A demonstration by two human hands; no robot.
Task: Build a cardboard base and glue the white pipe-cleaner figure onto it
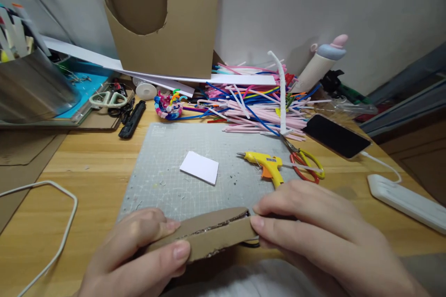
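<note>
Between my two hands is a brown piece of cardboard (223, 236), tilted near the front edge of the table, with a ragged seam running along its length. My left hand (139, 246) pinches its left end, thumb on the near face and fingers on the far side. At the other end, the thumb and fingers of my right hand (313, 227) press on its corner. A white rectangular card (200, 167) lies on the grey cutting mat (156, 148) beyond the cardboard. Just past my right hand rests a yellow glue gun (266, 164).
Scissors with red and yellow handles (306, 164) lie beside the glue gun. Pipe cleaners (251, 106) are heaped behind the mat. A phone (337, 135) and a white power strip (404, 199) are at right. A box cutter (132, 119) and a metal pen holder (35, 88) stand left.
</note>
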